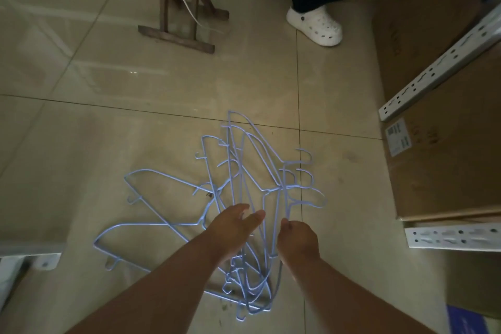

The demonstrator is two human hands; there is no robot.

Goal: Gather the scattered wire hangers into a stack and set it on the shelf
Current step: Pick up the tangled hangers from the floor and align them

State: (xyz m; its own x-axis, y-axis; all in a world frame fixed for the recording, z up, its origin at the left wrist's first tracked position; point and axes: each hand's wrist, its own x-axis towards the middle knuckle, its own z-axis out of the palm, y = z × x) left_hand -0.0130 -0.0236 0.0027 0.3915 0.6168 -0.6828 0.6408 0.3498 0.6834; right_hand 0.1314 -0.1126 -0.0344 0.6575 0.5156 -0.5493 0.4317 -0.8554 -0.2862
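Note:
Several light blue wire hangers [238, 171] lie tangled on the tiled floor in the middle of the view. Two of them [151, 203] spread out flat to the left of the main bunch. My right hand [296, 241] is closed around the wires of a few hangers at the right side of the bunch. My left hand [235, 225] hovers just left of it with fingers apart, touching or nearly touching the wires. The metal shelf [444, 233] with slotted posts stands at the right.
Cardboard boxes [439, 165] fill the shelf at the right. Another person's leg and white clog [317, 24] stand on the floor ahead. A wooden folding stand [187, 8] with a white cord is at the upper middle. A white bracket [40, 260] sits at the left edge.

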